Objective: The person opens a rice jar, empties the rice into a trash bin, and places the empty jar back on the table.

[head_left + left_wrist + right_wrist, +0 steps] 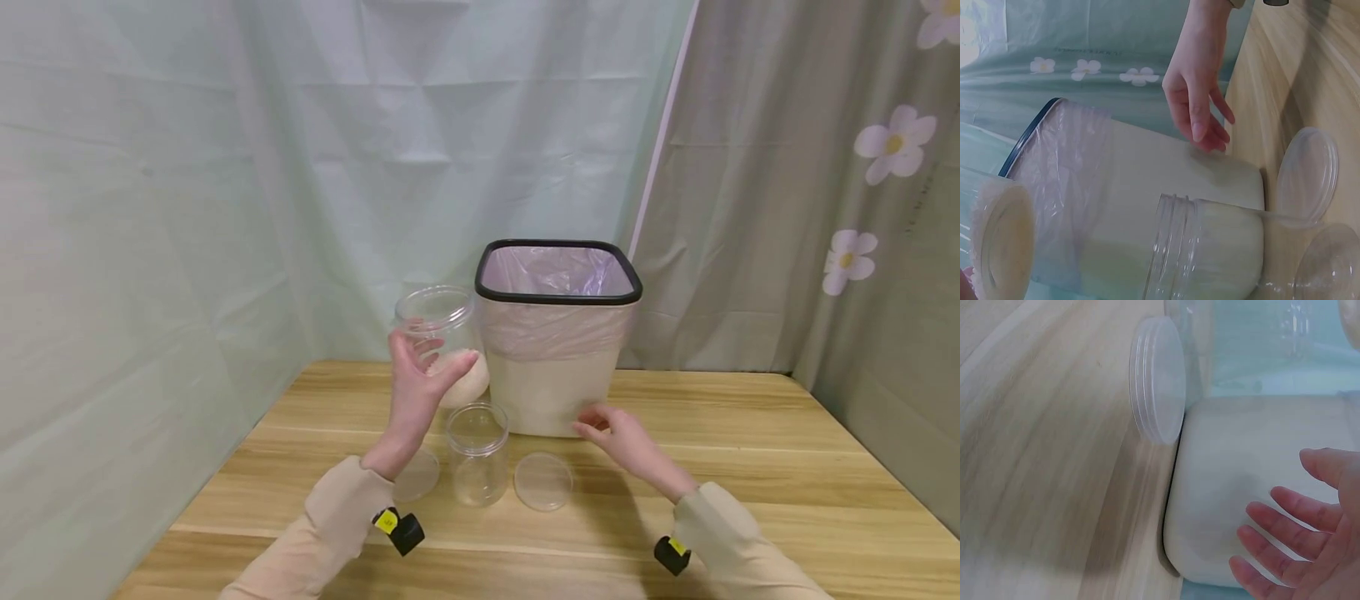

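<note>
My left hand grips a large clear plastic jar, thumb in front and fingers round its side. White, grainy contents fill the bottom of this jar, which is held above the tabletop beside the bin. Below it, a smaller clear jar stands upright without a lid. My right hand is at the lower right of a cream trash bin, holding nothing. In the right wrist view its fingers are spread and slightly bent, close to the bin's wall.
A round clear lid lies right of the small jar, and another clear lid lies to its left. The bin has a black rim and a translucent liner. Curtains hang behind the wooden table.
</note>
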Tool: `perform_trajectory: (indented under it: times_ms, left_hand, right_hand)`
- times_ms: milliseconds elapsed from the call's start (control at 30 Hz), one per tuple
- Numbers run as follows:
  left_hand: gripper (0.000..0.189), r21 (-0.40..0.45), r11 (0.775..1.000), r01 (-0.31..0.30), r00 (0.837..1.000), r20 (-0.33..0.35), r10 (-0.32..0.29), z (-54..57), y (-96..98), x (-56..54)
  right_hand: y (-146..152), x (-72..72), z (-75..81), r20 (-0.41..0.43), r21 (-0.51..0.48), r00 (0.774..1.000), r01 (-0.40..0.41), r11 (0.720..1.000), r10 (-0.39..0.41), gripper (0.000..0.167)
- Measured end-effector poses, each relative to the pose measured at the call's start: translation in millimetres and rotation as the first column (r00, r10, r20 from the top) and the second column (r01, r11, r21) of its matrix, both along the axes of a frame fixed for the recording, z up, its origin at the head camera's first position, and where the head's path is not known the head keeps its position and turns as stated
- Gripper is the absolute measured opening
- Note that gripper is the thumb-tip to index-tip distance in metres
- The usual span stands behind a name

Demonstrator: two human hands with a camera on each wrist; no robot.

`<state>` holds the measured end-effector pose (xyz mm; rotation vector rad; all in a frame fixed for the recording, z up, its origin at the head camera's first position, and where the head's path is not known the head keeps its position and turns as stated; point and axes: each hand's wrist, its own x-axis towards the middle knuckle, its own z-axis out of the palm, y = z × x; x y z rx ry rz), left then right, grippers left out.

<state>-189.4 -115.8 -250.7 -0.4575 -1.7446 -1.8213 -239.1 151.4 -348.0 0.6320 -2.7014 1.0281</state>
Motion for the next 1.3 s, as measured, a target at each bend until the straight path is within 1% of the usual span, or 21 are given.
perform_trajectory:
  times_ms: [167, 400, 567, 800, 867, 1067, 1167, 1300]
  left_hand:
    - [0.069, 0.000, 1.000, -0.014, 1.000, 0.017, 0.014, 1.2, -2.4, -0.7]
    - [0.073, -0.003, 1.000, -0.018, 1.000, 0.018, 0.019, 0.0, -5.8, -1.5]
    - [0.071, -0.001, 1.000, -0.027, 0.999, 0.034, 0.027, 0.9, -7.1, -0.5]
    - [0.071, 0.012, 1.000, -0.028, 0.999, 0.026, 0.027, 1.5, -8.3, -0.8]
    - [0.072, 0.017, 0.999, -0.029, 0.999, 0.021, 0.029, -0.7, -9.9, -3.9]
    - [0.077, 0.017, 0.998, -0.052, 0.998, 0.031, 0.052, -15.2, -17.8, -21.8]
    - [0.078, 0.013, 0.997, -0.071, 0.997, 0.020, 0.070, -18.4, -19.3, -25.5]
    - [0.078, 0.020, 0.996, -0.089, 0.996, 0.004, 0.088, -17.6, -20.4, -26.6]
  right_hand:
    - [10.8, -0.8, 4.5, -0.015, -0.002, 1.000, 0.008, 1.000, -0.008, 0.015]
    - [23.6, -5.4, 9.8, 0.018, 0.001, 0.998, 0.060, 0.998, -0.060, 0.019]
    - [30.5, -7.2, 13.3, 0.030, -0.005, 0.996, 0.086, 0.996, -0.086, 0.024]
    - [38.6, -11.0, 18.4, -0.024, -0.025, 0.993, 0.114, 0.993, -0.115, 0.028]
    - [40.7, -11.6, 19.9, -0.029, -0.029, 0.992, 0.118, 0.993, -0.119, 0.029]
    - [46.1, -12.9, 25.6, -0.043, -0.040, 0.990, 0.133, 0.990, -0.135, 0.028]
    - [49.4, -13.4, 29.4, -0.045, -0.035, 0.989, 0.143, 0.989, -0.144, 0.030]
    - [53.2, -13.4, 34.7, -0.045, -0.033, 0.986, 0.157, 0.987, -0.158, 0.033]
